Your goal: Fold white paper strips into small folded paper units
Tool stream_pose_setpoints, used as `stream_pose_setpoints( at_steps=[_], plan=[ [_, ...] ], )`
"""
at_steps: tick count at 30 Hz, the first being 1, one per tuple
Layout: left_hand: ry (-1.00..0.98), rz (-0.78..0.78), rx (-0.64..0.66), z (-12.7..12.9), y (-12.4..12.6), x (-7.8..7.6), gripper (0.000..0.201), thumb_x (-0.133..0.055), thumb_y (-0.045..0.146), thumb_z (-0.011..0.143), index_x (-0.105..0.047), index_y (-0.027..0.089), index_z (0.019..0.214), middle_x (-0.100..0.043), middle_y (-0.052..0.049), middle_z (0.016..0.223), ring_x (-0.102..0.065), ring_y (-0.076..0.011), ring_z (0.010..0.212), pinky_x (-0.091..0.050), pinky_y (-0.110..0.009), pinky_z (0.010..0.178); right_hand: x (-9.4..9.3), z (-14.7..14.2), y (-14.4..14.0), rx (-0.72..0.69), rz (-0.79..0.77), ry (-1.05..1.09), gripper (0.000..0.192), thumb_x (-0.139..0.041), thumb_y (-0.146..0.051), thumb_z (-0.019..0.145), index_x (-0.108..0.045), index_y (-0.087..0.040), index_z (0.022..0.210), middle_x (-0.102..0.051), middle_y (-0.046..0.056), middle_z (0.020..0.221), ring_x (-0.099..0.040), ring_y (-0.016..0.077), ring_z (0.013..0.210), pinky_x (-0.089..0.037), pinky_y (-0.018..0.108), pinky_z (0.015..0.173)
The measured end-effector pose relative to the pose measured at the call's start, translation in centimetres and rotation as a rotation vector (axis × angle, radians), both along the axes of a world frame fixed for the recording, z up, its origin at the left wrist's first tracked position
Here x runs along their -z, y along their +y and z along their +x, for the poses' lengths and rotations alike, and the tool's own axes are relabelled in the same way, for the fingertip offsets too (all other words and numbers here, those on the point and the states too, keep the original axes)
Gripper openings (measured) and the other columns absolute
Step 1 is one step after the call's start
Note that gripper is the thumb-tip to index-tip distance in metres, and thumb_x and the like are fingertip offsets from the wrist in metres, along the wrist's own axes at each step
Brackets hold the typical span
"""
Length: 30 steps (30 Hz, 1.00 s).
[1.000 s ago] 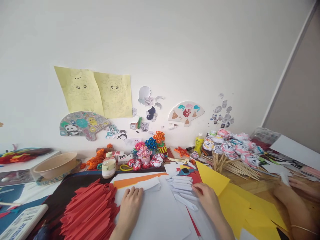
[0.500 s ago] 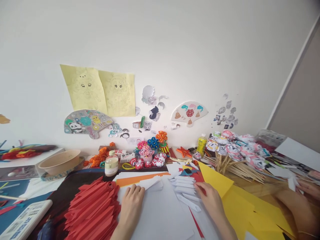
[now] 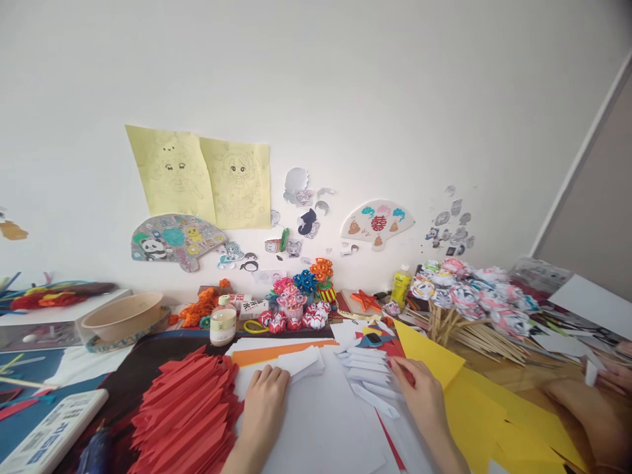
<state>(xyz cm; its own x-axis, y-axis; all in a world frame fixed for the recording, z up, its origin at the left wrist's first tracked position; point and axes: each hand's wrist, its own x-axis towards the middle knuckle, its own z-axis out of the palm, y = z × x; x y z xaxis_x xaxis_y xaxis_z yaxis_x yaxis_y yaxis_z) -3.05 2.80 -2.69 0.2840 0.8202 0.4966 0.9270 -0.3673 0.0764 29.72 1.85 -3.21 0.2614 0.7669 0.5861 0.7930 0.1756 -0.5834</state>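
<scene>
My left hand (image 3: 264, 403) lies flat on a white sheet of paper (image 3: 320, 428), its fingertips at a small folded white piece (image 3: 303, 361). My right hand (image 3: 419, 395) rests palm down on a fanned row of folded white strips (image 3: 368, 375), beside the edge of yellow paper (image 3: 464, 401). Neither hand grips anything. A pile of folded red paper strips (image 3: 185, 411) lies just left of my left hand. An orange sheet (image 3: 276, 352) sticks out behind the white paper.
Another person's hands (image 3: 592, 401) hold a white piece at the far right. Paper flowers on wooden sticks (image 3: 469, 303), a yellow glue bottle (image 3: 401, 286), a small jar (image 3: 223, 324), a bowl (image 3: 122, 317) and paper flower models (image 3: 301, 303) line the back by the decorated wall.
The view has shifted slightly left, so everything sits a little further right. My hands have stayed put on the paper. The other person's hands have moved toward the right edge.
</scene>
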Motion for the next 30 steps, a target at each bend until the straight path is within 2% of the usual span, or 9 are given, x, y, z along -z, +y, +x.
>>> stream_pose_setpoints(
  at_steps=[3, 6, 11, 14, 16, 19, 23, 27, 30],
  plan=[
    [-0.062, 0.089, -0.02, -0.2, -0.2, -0.4, 0.025, -0.041, 0.008, 0.087, -0.064, 0.019, 0.084, -0.064, -0.005, 0.082, -0.054, -0.0203, 0.078, -0.035, -0.031, 0.072, -0.5, -0.8, -0.5, 0.012, 0.084, 0.067, 0.042, -0.046, -0.052, 0.085, -0.069, -0.018, 0.087, -0.069, 0.012, 0.089, -0.061, 0.0266, 0.084, -0.048, 0.038, 0.078],
    [-0.281, 0.149, -0.014, -0.1, -0.4, -0.9, 0.025, -0.038, 0.018, 0.092, -0.063, 0.019, 0.087, -0.064, -0.005, 0.083, -0.056, -0.0206, 0.079, -0.037, -0.031, 0.073, -1.0, -2.9, -1.0, -0.033, 0.131, 0.178, 0.04, -0.05, -0.053, 0.083, -0.069, -0.018, 0.085, -0.069, 0.012, 0.085, -0.061, 0.0257, 0.076, -0.049, 0.037, 0.073],
    [-0.766, -0.052, 0.05, 0.5, -0.6, -1.8, 0.036, -0.039, 0.042, 0.091, -0.061, 0.018, 0.075, -0.065, -0.003, 0.073, -0.056, -0.0174, 0.068, -0.041, -0.024, 0.064, -2.2, -9.1, -0.3, -0.432, -0.138, 0.421, 0.039, -0.056, -0.053, 0.081, -0.07, -0.019, 0.095, -0.07, 0.011, 0.091, -0.064, 0.0259, 0.081, -0.053, 0.034, 0.069],
    [-0.883, -0.16, 0.083, 0.7, -0.6, -1.9, 0.042, -0.04, 0.049, 0.089, -0.061, 0.017, 0.072, -0.064, -0.002, 0.069, -0.055, -0.0172, 0.065, -0.04, -0.024, 0.061, -2.9, -12.7, 1.6, -0.688, -0.288, 0.535, 0.049, -0.057, -0.057, 0.079, -0.066, -0.017, 0.105, -0.069, 0.01, 0.085, -0.064, 0.023, 0.071, -0.051, 0.029, 0.056],
    [-0.89, -0.186, 0.093, 0.7, -0.6, -1.9, 0.041, -0.041, 0.049, 0.088, -0.062, 0.017, 0.073, -0.064, -0.002, 0.069, -0.054, -0.0173, 0.066, -0.04, -0.024, 0.062, -3.0, -14.4, 3.2, -0.778, -0.282, 0.582, 0.051, -0.06, -0.059, 0.076, -0.067, -0.014, 0.099, -0.068, 0.009, 0.08, -0.064, 0.0217, 0.068, -0.048, 0.027, 0.052],
    [-0.872, -0.201, 0.088, 0.6, -0.5, -1.8, 0.037, -0.043, 0.048, 0.088, -0.062, 0.018, 0.077, -0.065, -0.002, 0.073, -0.055, -0.0177, 0.068, -0.041, -0.025, 0.063, -2.4, -15.8, 4.8, -0.772, -0.228, 0.615, 0.052, -0.058, -0.062, 0.075, -0.068, -0.012, 0.079, -0.064, 0.006, 0.065, -0.06, 0.0187, 0.061, -0.046, 0.026, 0.053],
    [-0.846, -0.172, 0.104, 0.6, -0.6, -1.8, 0.03, -0.047, 0.044, 0.088, -0.063, 0.019, 0.083, -0.066, -0.004, 0.08, -0.056, -0.0186, 0.072, -0.043, -0.026, 0.066, -1.0, -16.3, 4.8, -0.858, -0.307, 0.664, 0.052, -0.061, -0.063, 0.073, -0.066, -0.012, 0.07, -0.06, 0.003, 0.058, -0.056, 0.015, 0.053, -0.043, 0.024, 0.05],
    [-0.713, 0.002, 0.202, 0.2, -0.8, -2.2, 0.022, -0.05, 0.035, 0.089, -0.067, 0.021, 0.087, -0.065, -0.006, 0.088, -0.056, -0.0207, 0.083, -0.045, -0.031, 0.075, -1.0, -16.0, 3.6, -0.887, -0.401, 0.904, 0.051, -0.056, -0.062, 0.078, -0.068, -0.013, 0.087, -0.065, 0.007, 0.075, -0.06, 0.0146, 0.059, -0.045, 0.025, 0.055],
    [-0.543, 0.11, 0.26, -0.3, -0.8, -2.5, 0.022, -0.049, 0.027, 0.09, -0.07, 0.027, 0.091, -0.063, -0.007, 0.098, -0.054, -0.0213, 0.087, -0.045, -0.033, 0.076, -1.7, -15.4, 3.0, -0.967, -0.578, 1.16, 0.059, -0.049, -0.066, 0.08, -0.068, -0.012, 0.094, -0.066, 0.01, 0.083, -0.063, 0.0174, 0.066, -0.049, 0.03, 0.064]
  ],
)
